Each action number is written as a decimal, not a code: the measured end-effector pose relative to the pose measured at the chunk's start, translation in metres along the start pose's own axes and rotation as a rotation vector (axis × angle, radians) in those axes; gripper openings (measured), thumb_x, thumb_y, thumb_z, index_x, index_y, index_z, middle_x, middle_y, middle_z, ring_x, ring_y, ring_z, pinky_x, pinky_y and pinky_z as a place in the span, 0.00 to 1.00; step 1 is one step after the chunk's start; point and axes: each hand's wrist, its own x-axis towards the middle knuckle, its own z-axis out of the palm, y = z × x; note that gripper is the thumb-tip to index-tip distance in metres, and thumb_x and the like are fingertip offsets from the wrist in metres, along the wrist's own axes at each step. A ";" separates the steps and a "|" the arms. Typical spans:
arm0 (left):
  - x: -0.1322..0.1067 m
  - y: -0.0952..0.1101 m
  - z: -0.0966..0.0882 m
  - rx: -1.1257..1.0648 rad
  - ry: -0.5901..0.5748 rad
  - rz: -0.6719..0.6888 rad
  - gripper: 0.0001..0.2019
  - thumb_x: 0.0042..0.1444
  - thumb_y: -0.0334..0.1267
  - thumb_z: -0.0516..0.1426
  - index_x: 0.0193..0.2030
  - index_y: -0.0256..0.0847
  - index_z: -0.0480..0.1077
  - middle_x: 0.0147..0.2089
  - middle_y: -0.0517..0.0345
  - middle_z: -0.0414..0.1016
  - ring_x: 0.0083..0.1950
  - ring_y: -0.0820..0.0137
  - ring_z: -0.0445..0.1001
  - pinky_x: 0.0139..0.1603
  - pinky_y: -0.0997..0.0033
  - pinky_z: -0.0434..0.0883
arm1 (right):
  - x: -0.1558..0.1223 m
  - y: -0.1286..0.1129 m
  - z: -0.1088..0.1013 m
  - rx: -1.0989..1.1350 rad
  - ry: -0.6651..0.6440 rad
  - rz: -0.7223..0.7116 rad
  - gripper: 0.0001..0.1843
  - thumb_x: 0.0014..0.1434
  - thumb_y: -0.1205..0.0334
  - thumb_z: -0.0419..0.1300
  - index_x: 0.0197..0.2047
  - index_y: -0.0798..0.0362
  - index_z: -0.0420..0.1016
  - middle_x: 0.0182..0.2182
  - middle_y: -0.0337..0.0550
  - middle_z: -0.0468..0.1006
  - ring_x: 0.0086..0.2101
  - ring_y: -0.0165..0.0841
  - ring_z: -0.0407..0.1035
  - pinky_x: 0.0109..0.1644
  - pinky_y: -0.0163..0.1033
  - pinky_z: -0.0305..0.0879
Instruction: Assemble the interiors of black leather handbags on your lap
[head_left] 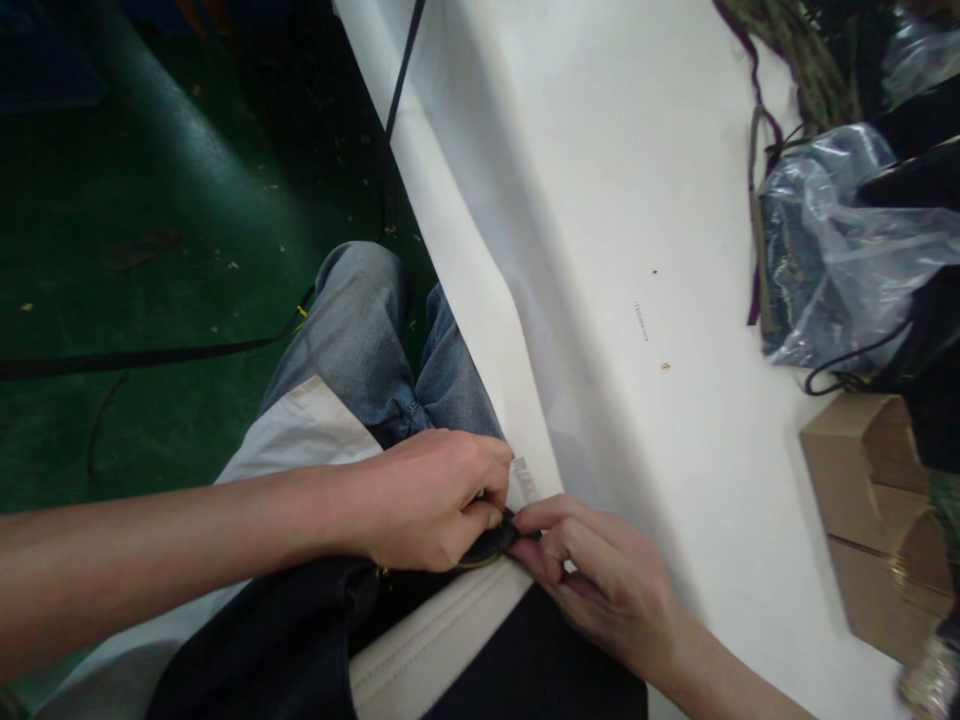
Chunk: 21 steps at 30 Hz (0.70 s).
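A black bag with a cream stitched band [442, 640] lies across my lap, and a brass-toned zipper [480, 562] shows along its opening. My left hand [442, 495] is closed, its thumb and fingers pinching the bag's black edge near the end of the zipper. Right beside it, my right hand [600, 575] pinches the same black edge between thumb and forefinger. The fingertips of both hands almost meet, and the bit of edge between them is largely hidden. A small pale tag [523, 480] sticks up just beyond the fingers.
The white-covered table [600, 180] runs along my right, with small scraps on it. An open cardboard box [847, 480], a clear plastic bag [832, 240] and dark strapped items stand at its right side. A black strap [150, 358] stretches over the green floor [187, 430].
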 end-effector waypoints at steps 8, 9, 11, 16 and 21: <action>0.009 -0.012 0.006 -0.037 -0.001 -0.003 0.10 0.60 0.24 0.61 0.30 0.39 0.70 0.34 0.61 0.75 0.35 0.72 0.72 0.37 0.71 0.65 | 0.000 0.005 0.003 -0.121 -0.012 -0.130 0.16 0.74 0.78 0.62 0.37 0.51 0.68 0.40 0.43 0.83 0.36 0.27 0.77 0.40 0.32 0.71; 0.010 -0.013 0.007 -0.048 -0.014 -0.021 0.09 0.59 0.24 0.62 0.30 0.39 0.71 0.34 0.61 0.76 0.35 0.72 0.72 0.36 0.71 0.65 | 0.001 0.006 0.002 -0.147 -0.019 -0.166 0.14 0.75 0.77 0.61 0.38 0.52 0.70 0.41 0.44 0.83 0.37 0.29 0.79 0.42 0.33 0.73; 0.012 -0.015 0.009 -0.084 -0.056 -0.076 0.08 0.58 0.25 0.62 0.31 0.39 0.73 0.33 0.62 0.77 0.34 0.71 0.74 0.35 0.72 0.65 | 0.002 0.008 0.000 -0.193 -0.036 -0.253 0.12 0.77 0.75 0.59 0.40 0.54 0.74 0.41 0.48 0.84 0.40 0.32 0.81 0.46 0.35 0.78; 0.011 -0.018 0.008 -0.204 -0.142 -0.239 0.05 0.60 0.28 0.63 0.36 0.39 0.80 0.32 0.62 0.82 0.34 0.71 0.77 0.32 0.73 0.66 | 0.007 0.001 -0.007 -0.298 -0.077 -0.334 0.15 0.81 0.71 0.51 0.49 0.57 0.80 0.45 0.52 0.88 0.48 0.37 0.84 0.59 0.38 0.83; 0.012 -0.020 0.006 -0.259 -0.138 -0.299 0.04 0.58 0.29 0.64 0.34 0.38 0.81 0.32 0.61 0.83 0.35 0.70 0.80 0.32 0.75 0.68 | 0.006 -0.004 -0.008 -0.340 -0.086 -0.336 0.17 0.81 0.70 0.50 0.49 0.58 0.82 0.46 0.52 0.90 0.49 0.38 0.86 0.64 0.39 0.81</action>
